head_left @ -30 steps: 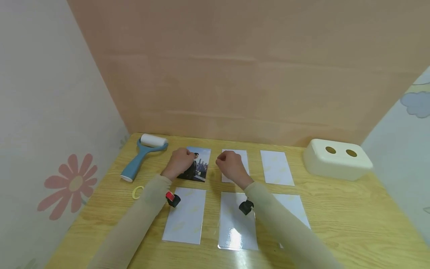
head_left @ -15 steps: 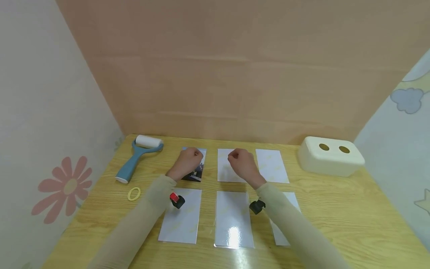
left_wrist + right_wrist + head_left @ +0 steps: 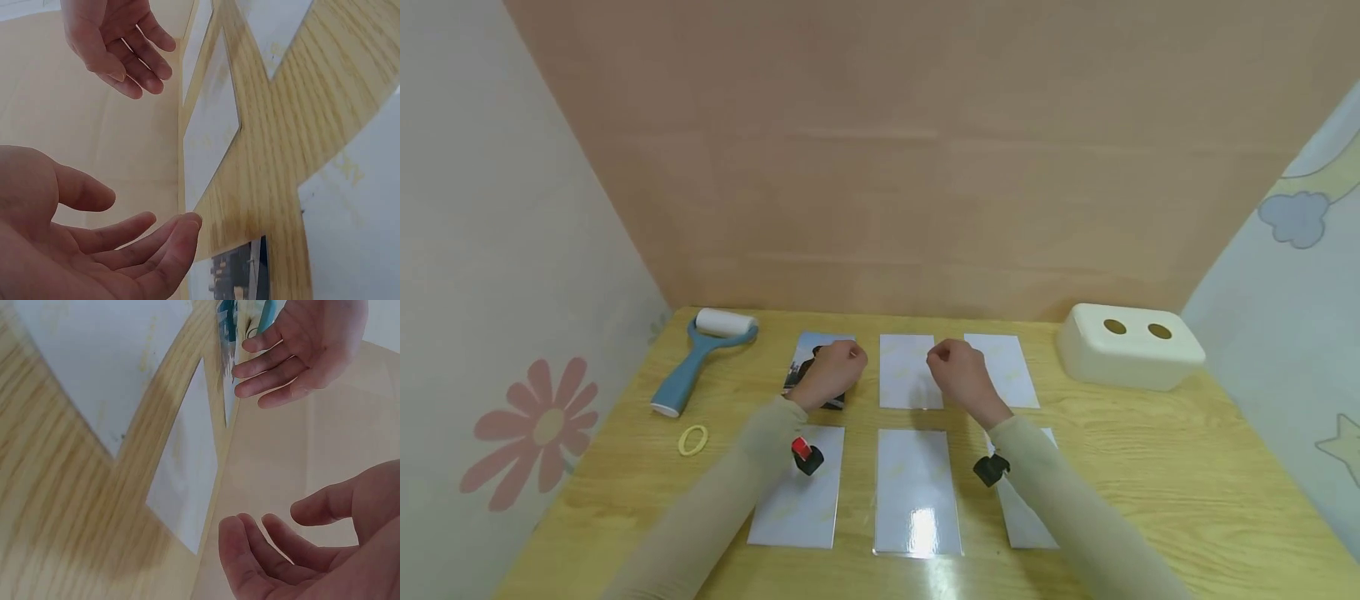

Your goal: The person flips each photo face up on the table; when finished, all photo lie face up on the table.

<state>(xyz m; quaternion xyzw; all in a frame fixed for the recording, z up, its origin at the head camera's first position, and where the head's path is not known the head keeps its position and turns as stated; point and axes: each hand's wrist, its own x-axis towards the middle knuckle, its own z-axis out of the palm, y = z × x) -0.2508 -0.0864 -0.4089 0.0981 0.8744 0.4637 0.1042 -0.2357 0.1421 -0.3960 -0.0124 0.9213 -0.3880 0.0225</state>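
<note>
My left hand (image 3: 831, 371) hovers over the right part of a photo (image 3: 802, 357) of a dark-suited figure before a city skyline. Its fingers are loosely bent with nothing between them, as the left wrist view shows. Between the back middle white card (image 3: 906, 371) and the back right white card (image 3: 1002, 367) is my right hand (image 3: 966, 375), also holding nothing, its fingers relaxed. In front lie a left white card (image 3: 816, 508), a glossy middle one with a bright glare, and a right white card (image 3: 1026, 517) partly hidden by my sleeve.
A blue-handled roller (image 3: 685, 375) with a white head lies at the back left, a yellow ring (image 3: 692, 440) in front of it. A cream box (image 3: 1127, 358) with two round holes stands at the back right. Walls (image 3: 865, 167) border the wooden table.
Both hands have shifted right relative to the cards, and the space between them has grown slightly. My left hand now covers the photo's right part instead of its left. The head view has turned slightly.
</note>
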